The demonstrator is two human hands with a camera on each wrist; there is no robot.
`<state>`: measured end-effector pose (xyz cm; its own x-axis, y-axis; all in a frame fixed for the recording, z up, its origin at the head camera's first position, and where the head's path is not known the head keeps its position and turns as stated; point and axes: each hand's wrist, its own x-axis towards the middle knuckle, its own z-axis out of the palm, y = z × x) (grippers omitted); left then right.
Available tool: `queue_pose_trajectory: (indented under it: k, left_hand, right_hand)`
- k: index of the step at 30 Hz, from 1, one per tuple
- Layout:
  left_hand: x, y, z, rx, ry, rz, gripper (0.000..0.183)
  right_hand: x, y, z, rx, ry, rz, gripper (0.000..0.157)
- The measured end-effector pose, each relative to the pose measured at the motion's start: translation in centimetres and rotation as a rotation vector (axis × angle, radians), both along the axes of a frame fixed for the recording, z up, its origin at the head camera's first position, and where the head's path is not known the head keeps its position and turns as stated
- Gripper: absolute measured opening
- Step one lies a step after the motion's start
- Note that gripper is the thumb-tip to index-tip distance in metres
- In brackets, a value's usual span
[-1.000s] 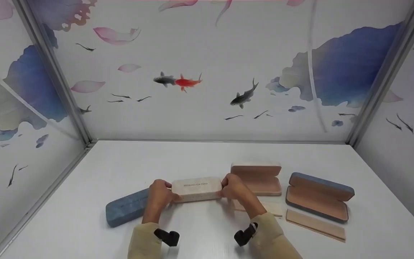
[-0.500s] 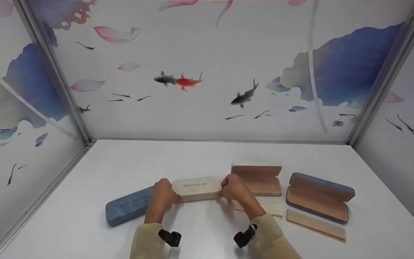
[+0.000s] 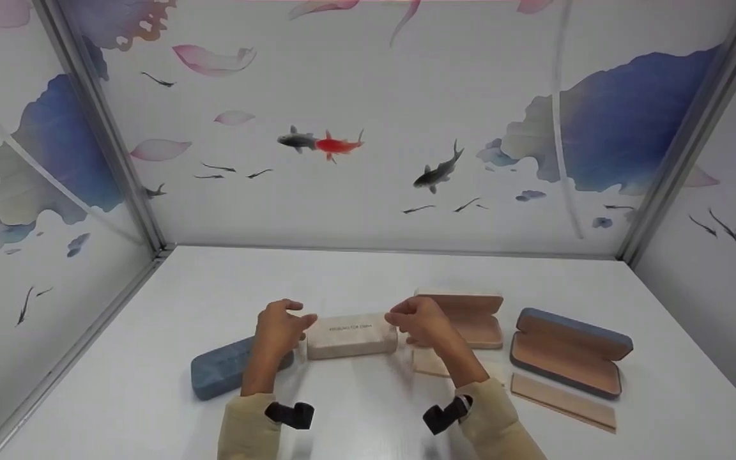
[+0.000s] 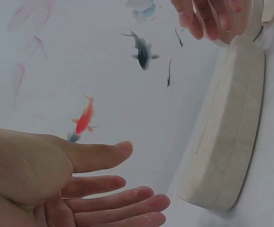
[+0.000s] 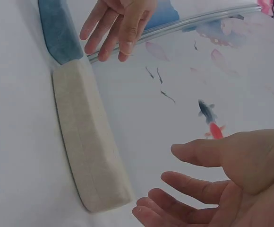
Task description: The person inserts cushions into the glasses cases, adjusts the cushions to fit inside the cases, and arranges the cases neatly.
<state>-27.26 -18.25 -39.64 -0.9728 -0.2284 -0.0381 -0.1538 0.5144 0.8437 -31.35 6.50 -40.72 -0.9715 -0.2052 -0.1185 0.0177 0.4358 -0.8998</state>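
Observation:
A cream glasses case with small lettering on its lid lies closed on the table between my hands. My left hand is just off its left end, and in the left wrist view the fingers are spread straight with nothing in them. At the right end is my right hand; the right wrist view shows its thumb and fingers apart and holding nothing. A closed blue glasses case lies to the left, partly behind my left wrist.
An open cream case with pinkish lining stands behind my right hand. Right of it is an open blue case. Two folded beige cloths lie in front of them, a pale cloth and a tan cloth. Printed walls enclose the table.
Both hands gripped the ends of the cream case earlier; now they have let go and lifted slightly. My left hand has moved a little left. The case stays in place.

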Motion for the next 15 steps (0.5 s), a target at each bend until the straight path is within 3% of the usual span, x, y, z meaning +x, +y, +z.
queue_pose_trajectory:
  k: [5, 10, 15]
  left_hand:
    - [0.2, 0.7, 0.5, 0.098, 0.100, -0.003, 0.034]
    - [0.3, 1.3, 0.8, 0.150, 0.142, 0.006, 0.033]
    - [0.4, 2.0, 0.8, 0.195, 0.216, 0.026, 0.032]
  right_hand:
    - [0.1, 0.2, 0.3, -0.056, 0.034, -0.013, 0.027]
    - [0.0, 0.6, 0.5, -0.158, 0.104, -0.012, 0.026]
    - [0.4, 1.8, 1.2, -0.299, 0.078, -0.030, 0.029]
